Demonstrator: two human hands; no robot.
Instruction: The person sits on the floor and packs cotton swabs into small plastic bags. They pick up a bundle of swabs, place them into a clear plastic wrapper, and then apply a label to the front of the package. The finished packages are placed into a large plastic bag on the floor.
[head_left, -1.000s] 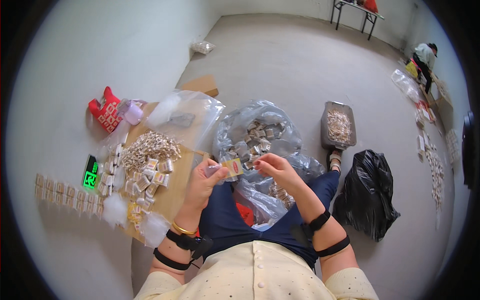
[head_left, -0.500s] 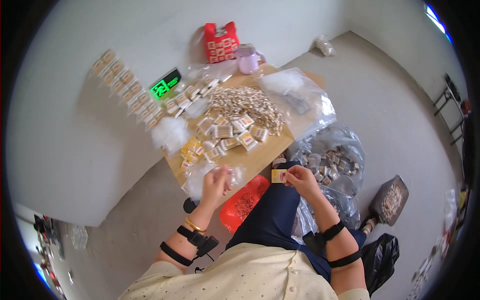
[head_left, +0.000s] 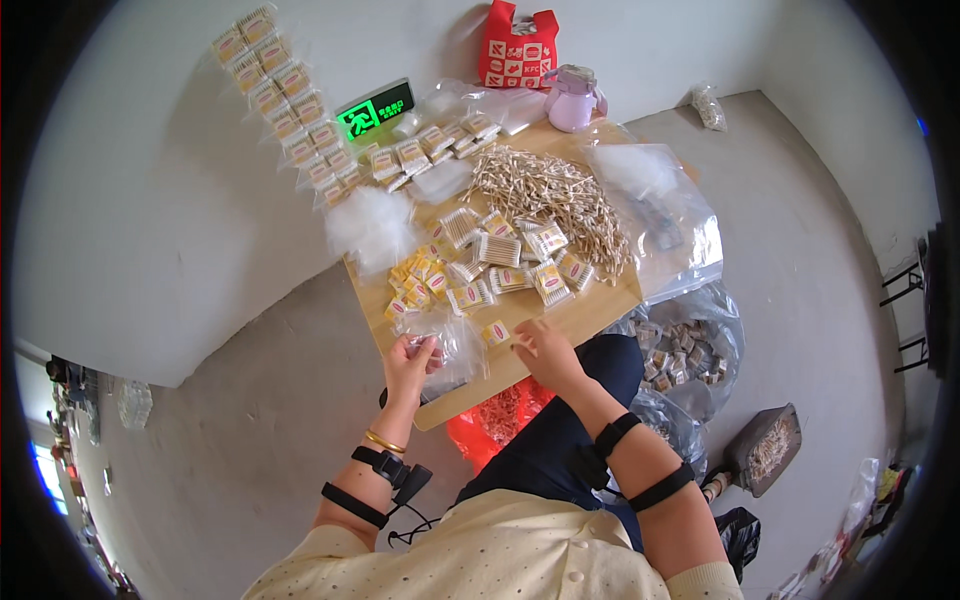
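At the near edge of the wooden table, my left hand [head_left: 408,366] is closed with thumb and fingers together on a clear plastic bag [head_left: 455,348], part of a crumpled heap of thin bags. My right hand [head_left: 548,355] hovers near the table edge, fingers loosely bent and apart, with nothing visible in it. Just left of its fingertips lies a small yellow-and-white card [head_left: 495,332]. Farther in are a pile of yellow cards [head_left: 417,277] and several packed bags of cotton swabs [head_left: 498,250]. A big heap of loose cotton swabs [head_left: 555,205] spreads behind them.
Rows of packed swab bags [head_left: 285,105] climb the left side beside a green-lit exit sign [head_left: 375,110]. A red carrier bag [head_left: 518,45] and a lilac jug [head_left: 572,98] stand at the back. Right of my leg sits a grey plastic sack of packs [head_left: 690,350], then a dustpan [head_left: 765,450].
My right hand has moved up and left to the table, and the yellow card it held now lies there. My left hand has gone down onto the clear bags. The view has shifted.
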